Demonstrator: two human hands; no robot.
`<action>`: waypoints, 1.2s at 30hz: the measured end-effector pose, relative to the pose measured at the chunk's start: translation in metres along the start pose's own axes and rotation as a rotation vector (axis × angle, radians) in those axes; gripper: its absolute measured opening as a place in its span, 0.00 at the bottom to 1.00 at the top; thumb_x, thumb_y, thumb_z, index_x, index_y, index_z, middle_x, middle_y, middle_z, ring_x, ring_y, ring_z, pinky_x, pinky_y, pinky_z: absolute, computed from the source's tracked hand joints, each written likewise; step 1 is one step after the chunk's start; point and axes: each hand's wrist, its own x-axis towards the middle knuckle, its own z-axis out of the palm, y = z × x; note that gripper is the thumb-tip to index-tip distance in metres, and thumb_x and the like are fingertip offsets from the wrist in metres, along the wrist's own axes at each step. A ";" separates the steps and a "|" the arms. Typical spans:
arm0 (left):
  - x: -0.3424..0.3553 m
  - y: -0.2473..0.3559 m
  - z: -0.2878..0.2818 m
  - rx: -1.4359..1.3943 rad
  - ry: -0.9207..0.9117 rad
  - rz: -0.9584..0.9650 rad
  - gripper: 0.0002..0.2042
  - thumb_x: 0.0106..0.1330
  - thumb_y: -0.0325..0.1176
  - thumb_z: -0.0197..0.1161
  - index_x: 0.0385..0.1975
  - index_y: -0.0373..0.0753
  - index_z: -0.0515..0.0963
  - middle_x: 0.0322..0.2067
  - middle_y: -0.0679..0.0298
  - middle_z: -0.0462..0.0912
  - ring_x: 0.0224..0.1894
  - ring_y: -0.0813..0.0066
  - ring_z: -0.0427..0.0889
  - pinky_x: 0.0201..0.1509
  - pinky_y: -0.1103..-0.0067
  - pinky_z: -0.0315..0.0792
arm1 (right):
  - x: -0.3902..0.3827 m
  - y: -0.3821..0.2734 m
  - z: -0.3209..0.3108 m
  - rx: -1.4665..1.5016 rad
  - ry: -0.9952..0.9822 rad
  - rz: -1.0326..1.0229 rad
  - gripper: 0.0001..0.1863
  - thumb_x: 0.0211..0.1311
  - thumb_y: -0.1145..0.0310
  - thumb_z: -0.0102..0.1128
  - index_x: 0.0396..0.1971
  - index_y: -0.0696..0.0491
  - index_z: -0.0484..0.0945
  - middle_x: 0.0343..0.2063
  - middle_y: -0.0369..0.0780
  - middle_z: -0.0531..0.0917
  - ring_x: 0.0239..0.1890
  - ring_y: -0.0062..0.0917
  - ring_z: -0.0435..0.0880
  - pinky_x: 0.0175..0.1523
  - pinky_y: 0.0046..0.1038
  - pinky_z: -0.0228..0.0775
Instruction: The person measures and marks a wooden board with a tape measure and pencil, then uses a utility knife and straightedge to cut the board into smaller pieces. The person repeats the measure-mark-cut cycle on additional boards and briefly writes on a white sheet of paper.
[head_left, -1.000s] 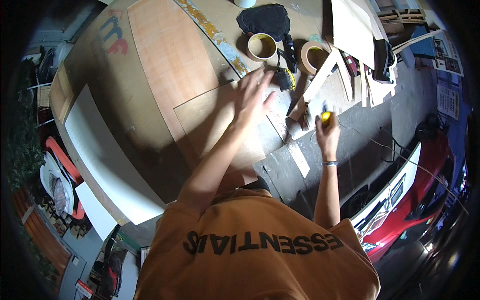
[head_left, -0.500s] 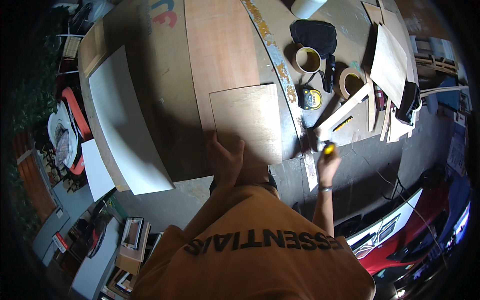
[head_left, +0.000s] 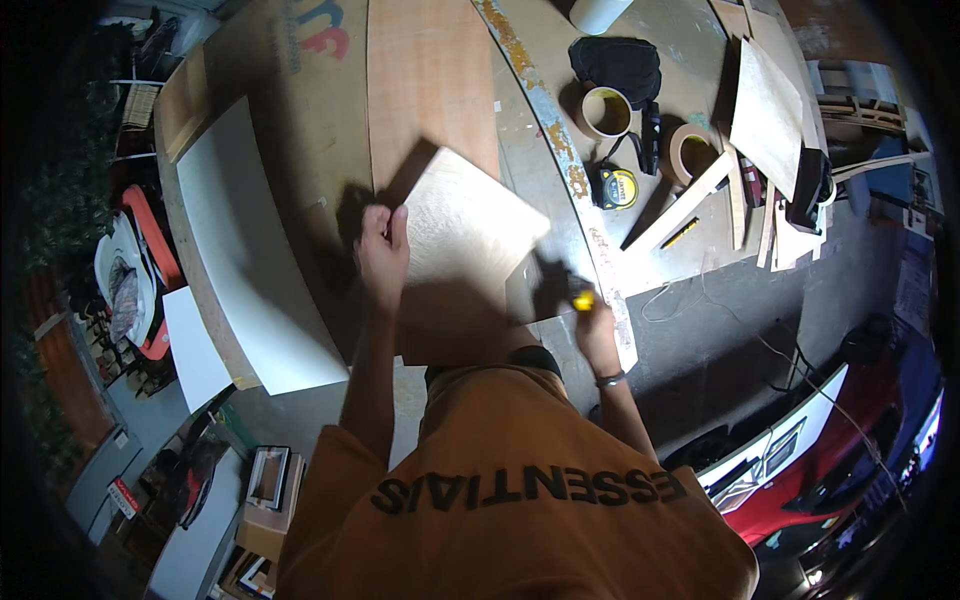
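My left hand (head_left: 383,258) grips the left edge of a pale square plywood panel (head_left: 465,215), with the thumb on its face. The panel is turned at an angle, raised at least partly over a longer reddish plywood board (head_left: 432,85). To the panel's lower right, my right hand (head_left: 600,340) is closed around a small yellow-and-black tool (head_left: 582,299), its kind too blurred to make out. That hand is over a long, paint-stained metal strip (head_left: 557,130) near the bench's front edge. The tool and the panel appear apart.
Right of the strip lie a tape measure (head_left: 615,188), tape rolls (head_left: 604,113), a black pouch (head_left: 617,72), a yellow-black cutter (head_left: 680,234) and wood strips (head_left: 685,205). A white sheet (head_left: 235,220) rests at left. A cable (head_left: 765,350) hangs beyond the bench's front right.
My left hand has moved up and left, turning the plywood panel from lying squarely to an angle. My right hand has come left toward it, still holding the yellow-and-black tool.
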 end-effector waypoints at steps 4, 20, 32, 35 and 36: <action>0.046 0.013 -0.020 0.108 -0.249 0.238 0.15 0.70 0.41 0.67 0.33 0.35 0.75 0.23 0.52 0.79 0.23 0.60 0.81 0.30 0.70 0.72 | -0.019 0.035 -0.032 -0.478 0.230 0.275 0.19 0.59 0.63 0.71 0.48 0.54 0.79 0.40 0.46 0.85 0.44 0.44 0.84 0.48 0.44 0.72; -0.126 -0.091 -0.059 -0.209 -0.049 -0.153 0.17 0.70 0.32 0.67 0.51 0.33 0.68 0.41 0.61 0.72 0.39 0.77 0.71 0.44 0.79 0.69 | -0.116 -0.032 0.061 -0.158 0.319 0.186 0.19 0.43 0.68 0.74 0.36 0.55 0.77 0.30 0.45 0.79 0.34 0.45 0.78 0.42 0.43 0.69; -0.053 -0.106 -0.062 -0.183 -0.197 -0.125 0.29 0.68 0.34 0.70 0.62 0.30 0.62 0.47 0.54 0.73 0.43 0.69 0.73 0.50 0.73 0.72 | -0.180 -0.062 0.192 -0.243 0.382 0.269 0.22 0.39 0.65 0.77 0.35 0.53 0.76 0.31 0.42 0.78 0.34 0.41 0.77 0.41 0.40 0.67; -0.033 -0.104 -0.053 -0.205 -0.251 -0.160 0.29 0.66 0.32 0.72 0.61 0.29 0.63 0.42 0.55 0.76 0.37 0.71 0.74 0.44 0.76 0.74 | -0.176 -0.058 0.196 -0.284 0.314 0.289 0.22 0.41 0.62 0.77 0.36 0.53 0.75 0.33 0.41 0.78 0.36 0.40 0.77 0.42 0.38 0.65; -0.030 -0.105 -0.052 -0.215 -0.259 -0.166 0.29 0.66 0.31 0.72 0.61 0.29 0.63 0.41 0.56 0.76 0.36 0.72 0.75 0.42 0.77 0.74 | -0.176 -0.058 0.194 -0.281 0.296 0.291 0.23 0.43 0.61 0.76 0.37 0.53 0.76 0.32 0.42 0.78 0.35 0.40 0.76 0.41 0.38 0.65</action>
